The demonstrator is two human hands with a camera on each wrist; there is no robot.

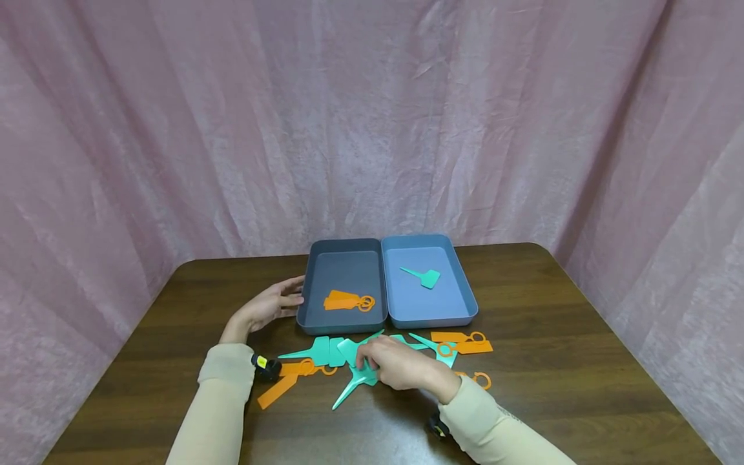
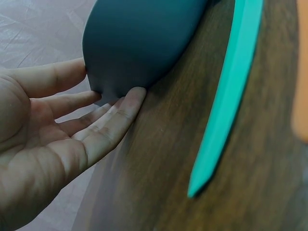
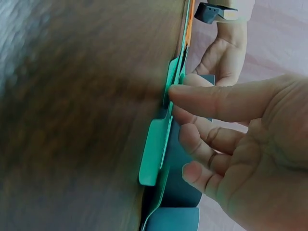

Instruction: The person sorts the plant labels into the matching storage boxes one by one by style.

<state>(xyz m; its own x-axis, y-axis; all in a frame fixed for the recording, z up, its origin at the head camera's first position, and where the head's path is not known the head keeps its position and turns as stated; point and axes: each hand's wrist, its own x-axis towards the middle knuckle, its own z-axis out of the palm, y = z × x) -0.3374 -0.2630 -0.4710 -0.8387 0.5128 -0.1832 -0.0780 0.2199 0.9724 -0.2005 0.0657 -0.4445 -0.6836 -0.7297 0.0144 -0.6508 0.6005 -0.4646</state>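
My left hand [image 1: 270, 307] touches the left side of a dark grey tray [image 1: 349, 268], its fingers fairly straight along the wall. Orange ring-ended tags [image 1: 340, 300] lie overlapped in that tray. Over a row of green plant labels [image 1: 320, 352] in front of the trays, my right hand [image 1: 401, 365] pinches a green plant label [image 1: 349, 349] between thumb and fingers. Part of the row is hidden beneath this hand. In the right wrist view the thumb [image 3: 207, 102] presses against the green pieces, which lie close to the table.
A blue tray [image 1: 427, 307] adjoins the grey one and holds one green plant label [image 1: 430, 278]. More orange tags [image 1: 278, 391] lie at the left of the row, and others [image 1: 473, 347] at its right. A pink curtain [image 1: 372, 129] hangs behind the wooden table [image 1: 558, 361].
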